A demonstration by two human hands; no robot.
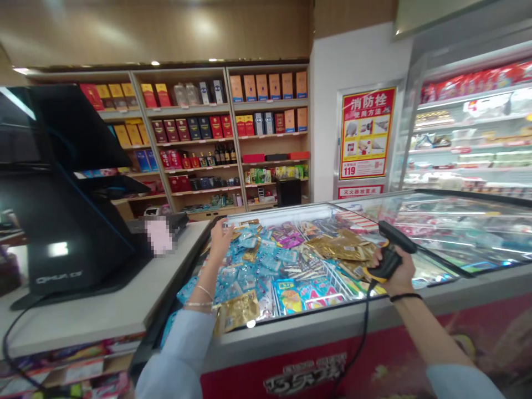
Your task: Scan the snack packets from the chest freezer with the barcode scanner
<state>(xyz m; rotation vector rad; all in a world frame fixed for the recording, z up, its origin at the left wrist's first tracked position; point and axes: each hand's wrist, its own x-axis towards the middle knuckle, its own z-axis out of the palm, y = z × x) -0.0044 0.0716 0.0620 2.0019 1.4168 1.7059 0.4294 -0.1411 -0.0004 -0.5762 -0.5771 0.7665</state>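
Note:
My left hand (221, 235) reaches over a chest freezer's metal rim (332, 327), its fingers raised at the far left corner just above a heap of blue foil packets (249, 260). It seems to hold nothing. My right hand (394, 271) is wrapped around the grip of a black and yellow handheld barcode scanner (390, 249), whose black cable (361, 343) hangs down over the freezer's front. Gold packets (336, 246) lie under the scanner, and a larger gold packet (236, 313) sits near my left wrist. Light blue sleeves cover both forearms.
A black checkout terminal (62, 205) stands on a white counter (83, 310) to the left. A sliding glass lid (465, 227) covers the freezer's right part. Wooden shelves (187, 138) of boxes and bottles stand behind, and a refrigerated display case (469, 133) stands at the right.

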